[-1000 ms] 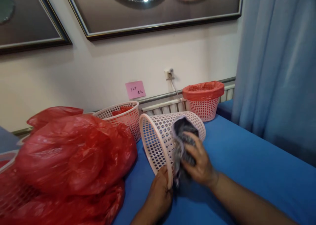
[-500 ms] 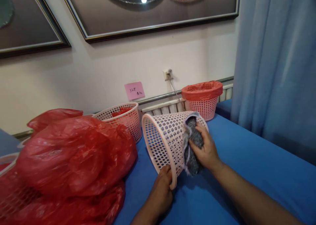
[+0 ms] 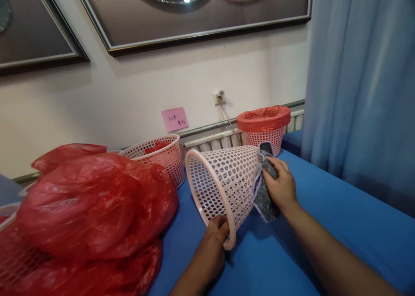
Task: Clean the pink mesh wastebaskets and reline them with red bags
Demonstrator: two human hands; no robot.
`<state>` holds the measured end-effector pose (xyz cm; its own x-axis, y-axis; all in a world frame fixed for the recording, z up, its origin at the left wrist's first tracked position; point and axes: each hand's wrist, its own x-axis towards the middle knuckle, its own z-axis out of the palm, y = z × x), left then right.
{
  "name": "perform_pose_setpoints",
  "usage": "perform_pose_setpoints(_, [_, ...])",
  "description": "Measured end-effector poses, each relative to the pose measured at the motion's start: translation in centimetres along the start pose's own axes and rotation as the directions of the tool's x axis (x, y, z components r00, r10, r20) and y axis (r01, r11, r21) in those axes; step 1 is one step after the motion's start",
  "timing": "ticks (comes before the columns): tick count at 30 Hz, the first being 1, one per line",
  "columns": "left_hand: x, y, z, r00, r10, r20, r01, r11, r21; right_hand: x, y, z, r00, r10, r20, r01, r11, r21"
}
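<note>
A pale pink perforated plastic basket (image 3: 231, 168) lies tilted on its side above the blue surface, its mouth facing left. My left hand (image 3: 212, 250) grips the lower part of its rim, with the fingertips inside the mouth. In my right hand (image 3: 281, 185) is a grey cleaning cloth (image 3: 264, 194) with a pale edge, bunched up and pressed to the side of the basket near its base. The cloth hides part of the base end.
Red plastic bags (image 3: 97, 205) are heaped on the left, over other baskets. A second pink basket (image 3: 165, 157) stands behind. At the back right is a basket lined with a red bag (image 3: 264, 119). A blue curtain (image 3: 359, 79) hangs at right.
My right hand has slid the cloth rightward along the basket toward its base end. My left hand keeps its hold on the rim.
</note>
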<state>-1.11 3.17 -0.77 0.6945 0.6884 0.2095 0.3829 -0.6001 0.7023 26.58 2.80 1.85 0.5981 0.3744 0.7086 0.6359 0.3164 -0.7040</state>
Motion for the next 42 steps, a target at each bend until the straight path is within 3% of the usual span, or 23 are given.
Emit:
perform_pose_setpoints(2, [-0.3, 0.2, 0.2, 1.000, 0.013, -0.004, -0.013, 1.000, 0.013, -1.3, -1.8, -0.2, 0.980, -0.179, 0.087, 0.175, 0.983, 0.056])
perform_pose_setpoints(4, [-0.6, 1.2, 0.0, 0.997, 0.006, -0.075, -0.022, 0.978, -0.209, -3.3, -4.2, -0.3, 0.899, -0.394, 0.192, 0.375, 0.918, 0.129])
perform_pose_setpoints(7, [-0.7, 3.6, -0.9, 0.977, -0.094, -0.189, -0.032, 0.821, -0.570, -5.9, -7.0, -0.2, 0.760, -0.603, 0.244, 0.561, 0.797, 0.222])
perform_pose_setpoints(9, [-0.7, 4.7, -1.6, 0.961, -0.119, -0.251, -0.052, 0.811, -0.583, -6.8, -7.9, -0.2, 0.694, -0.680, 0.236, 0.624, 0.732, 0.274])
perform_pose_setpoints(11, [-0.9, 5.0, -2.0, 0.943, -0.131, -0.306, -0.040, 0.868, -0.495, -7.3, -8.2, -0.2, 0.639, -0.730, 0.243, 0.657, 0.682, 0.321])
perform_pose_setpoints(13, [-1.2, 4.8, -2.1, 0.935, -0.108, -0.338, -0.033, 0.922, -0.386, -7.3, -8.0, -0.3, 0.613, -0.751, 0.247, 0.666, 0.659, 0.349])
perform_pose_setpoints(14, [-1.4, 4.5, -2.0, 0.939, -0.077, -0.336, -0.044, 0.940, -0.338, -7.0, -7.5, -0.2, 0.634, -0.733, 0.246, 0.655, 0.678, 0.334])
perform_pose_setpoints(16, [-1.7, 4.2, -1.9, 0.956, 0.002, -0.294, -0.085, 0.960, -0.268, -5.9, -5.9, 0.0, 0.759, -0.609, 0.231, 0.562, 0.792, 0.240])
perform_pose_setpoints(18, [-2.0, 4.1, -1.7, 0.976, 0.051, -0.213, -0.096, 0.973, -0.210, -4.0, -3.3, 0.3, 0.927, -0.336, 0.165, 0.321, 0.941, 0.108])
perform_pose_setpoints(19, [-2.0, 4.1, -1.6, 0.985, 0.057, -0.164, -0.085, 0.981, -0.173, -2.9, -2.0, 0.5, 0.980, -0.167, 0.111, 0.160, 0.985, 0.069])
perform_pose_setpoints(20, [-1.9, 4.2, -1.5, 0.991, 0.055, -0.119, -0.070, 0.990, -0.126, -2.0, -0.7, 0.7, 0.999, -0.001, 0.043, -0.001, 0.999, 0.049])
perform_pose_setpoints(22, [-1.8, 4.4, -1.2, 0.998, 0.045, -0.044, -0.046, 0.999, -0.024, -0.8, 0.8, 0.9, 0.979, 0.201, -0.042, -0.199, 0.979, 0.051])
perform_pose_setpoints(24, [-1.5, 4.5, -0.8, 0.999, 0.039, -0.017, -0.038, 0.998, 0.053, -1.1, 0.4, 0.8, 0.986, 0.164, -0.033, -0.161, 0.985, 0.067])
perform_pose_setpoints(26, [-1.3, 4.6, -0.5, 0.999, 0.039, -0.021, -0.038, 0.996, 0.080, -3.0, -2.0, 0.4, 0.995, -0.084, 0.056, 0.078, 0.991, 0.110])
perform_pose_setpoints(27, [-1.2, 4.5, -0.3, 0.999, 0.029, -0.024, -0.027, 0.997, 0.073, -4.2, -3.6, 0.1, 0.965, -0.238, 0.112, 0.220, 0.964, 0.152])
perform_pose_setpoints(30, [-1.0, 4.3, -0.1, 1.000, -0.010, -0.022, 0.010, 1.000, -0.005, -7.4, -7.5, -0.6, 0.783, -0.591, 0.193, 0.512, 0.789, 0.340])
perform_pose_setpoints(32, [-0.7, 4.0, -0.2, 1.000, -0.011, -0.015, 0.010, 0.998, -0.055, -7.7, -7.9, -0.7, 0.740, -0.643, 0.196, 0.554, 0.749, 0.364])
perform_pose_setpoints(33, [-0.5, 3.8, -0.3, 1.000, -0.001, -0.011, 0.000, 0.998, -0.065, -7.1, -7.2, -0.5, 0.767, -0.609, 0.201, 0.535, 0.780, 0.324])
perform_pose_setpoints(35, [-0.2, 3.5, -0.5, 1.000, 0.018, 0.004, -0.018, 0.997, -0.069, -5.1, -4.4, 0.1, 0.882, -0.435, 0.185, 0.404, 0.897, 0.181])
perform_pose_setpoints(37, [0.0, 3.2, -0.6, 0.999, 0.028, 0.027, -0.027, 0.997, -0.066, -2.4, -0.7, 0.6, 0.986, -0.132, 0.105, 0.126, 0.990, 0.060])
perform_pose_setpoints(38, [0.1, 3.1, -0.6, 0.999, 0.032, 0.037, -0.029, 0.998, -0.061, -1.1, 0.9, 0.8, 0.998, 0.046, 0.043, -0.047, 0.998, 0.030])
perform_pose_setpoints(40, [0.1, 3.1, -0.6, 0.998, 0.037, 0.051, -0.035, 0.998, -0.043, 0.5, 3.1, 1.0, 0.956, 0.291, -0.031, -0.290, 0.957, 0.009])
perform_pose_setpoints(42, [0.2, 3.3, -0.5, 0.998, 0.041, 0.051, -0.040, 0.999, -0.033, 0.5, 2.9, 0.9, 0.953, 0.299, -0.049, -0.298, 0.954, 0.020])
